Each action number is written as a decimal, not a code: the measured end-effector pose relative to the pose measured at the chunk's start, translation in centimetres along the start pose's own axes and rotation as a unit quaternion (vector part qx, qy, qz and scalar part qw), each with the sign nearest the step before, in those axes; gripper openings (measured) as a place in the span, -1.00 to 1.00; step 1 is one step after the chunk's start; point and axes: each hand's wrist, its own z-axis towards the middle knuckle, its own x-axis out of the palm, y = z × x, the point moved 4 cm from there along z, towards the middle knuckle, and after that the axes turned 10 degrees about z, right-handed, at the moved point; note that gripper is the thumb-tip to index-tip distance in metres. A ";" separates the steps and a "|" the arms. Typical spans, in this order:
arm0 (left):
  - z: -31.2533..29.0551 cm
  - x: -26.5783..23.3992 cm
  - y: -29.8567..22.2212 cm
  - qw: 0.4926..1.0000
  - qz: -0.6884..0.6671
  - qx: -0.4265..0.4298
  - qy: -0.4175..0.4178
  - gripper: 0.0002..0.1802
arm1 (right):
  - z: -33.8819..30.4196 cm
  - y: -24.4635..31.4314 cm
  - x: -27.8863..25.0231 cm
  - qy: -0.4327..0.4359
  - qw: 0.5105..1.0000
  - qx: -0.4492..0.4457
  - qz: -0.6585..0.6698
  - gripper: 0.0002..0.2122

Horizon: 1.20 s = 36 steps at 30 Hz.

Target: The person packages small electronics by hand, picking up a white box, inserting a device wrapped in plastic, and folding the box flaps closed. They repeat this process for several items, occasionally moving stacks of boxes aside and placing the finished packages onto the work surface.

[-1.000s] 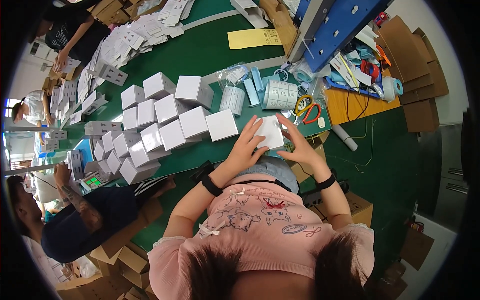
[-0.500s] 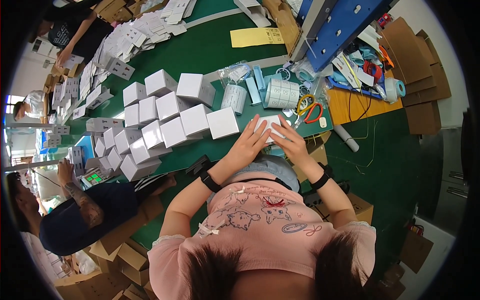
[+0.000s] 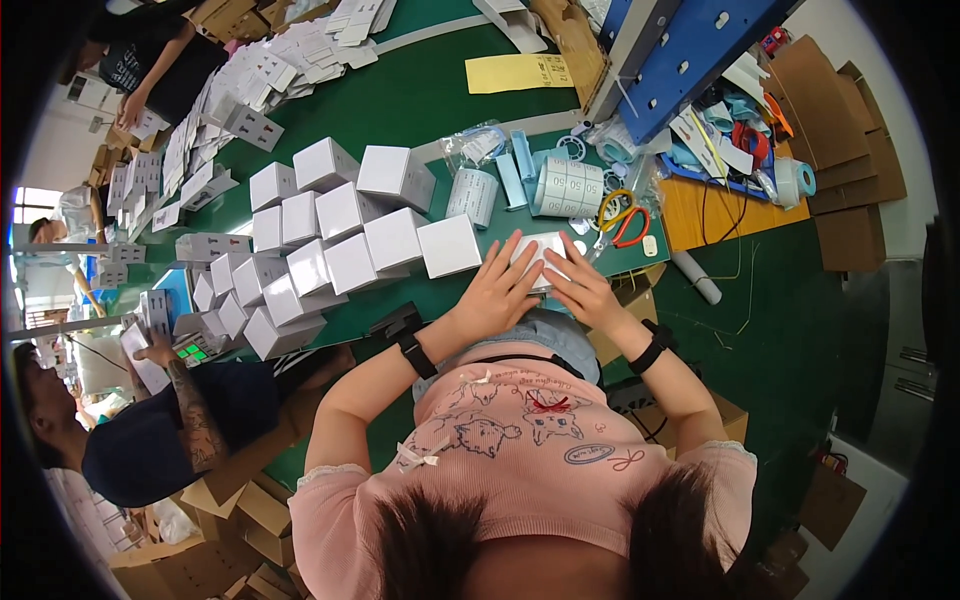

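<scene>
A white box [image 3: 541,243] is between my two hands at the near edge of the green table. My left hand [image 3: 503,286] lies on its left part, with long fingers stretched over the top. On the other side my right hand [image 3: 583,290] holds it, fingers slanting across the upper face. The fingers cover much of the box, and its underside is hidden. Just left of my left hand stands a closed white box [image 3: 450,246], the nearest of several in staggered rows. Scissors [image 3: 622,218] with yellow and red handles lie just beyond my right hand.
Label rolls [image 3: 570,187] and a second roll [image 3: 472,197] stand beyond my hands. A blue perforated post [image 3: 690,60] and a cluttered blue tray [image 3: 755,150] are at the right. Flat white cartons [image 3: 270,80] cover the far left. Co-workers [image 3: 170,430] work along the left.
My hands stay on the white box with barely any shift. At the lower left, the co-worker's arm has moved, and a white box now shows in that hand.
</scene>
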 end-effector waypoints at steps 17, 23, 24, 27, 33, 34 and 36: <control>0.3 1.3 -0.4 0.996 0.055 0.055 -0.046 -0.61 | -1.5 -0.4 0.9 -0.100 0.995 0.006 -0.007 -0.77; -0.6 2.9 0.5 0.991 0.032 0.065 -0.116 -0.67 | -1.2 -1.6 0.6 -0.062 0.997 0.043 0.000 -0.65; -0.6 2.7 0.2 0.989 0.019 0.069 -0.126 -0.66 | -0.5 -1.7 0.2 -0.051 0.994 0.094 0.016 -0.58; -0.6 2.2 0.1 0.991 -0.001 0.046 -0.123 -0.67 | 2.2 -1.6 -0.9 -0.018 0.982 0.181 0.045 -0.44; -2.3 -10.6 1.4 0.970 -0.042 -0.164 -0.173 -0.65 | 12.2 2.6 -4.6 0.191 0.946 0.257 0.051 -0.22; -3.6 -13.5 2.2 0.956 -0.008 -0.210 -0.206 -0.65 | 15.4 3.2 -5.8 0.135 0.966 0.214 0.048 -0.19; -6.4 -18.0 4.0 0.910 0.018 -0.308 -0.278 -0.66 | 22.2 2.6 -6.7 0.022 0.968 0.198 0.150 -0.14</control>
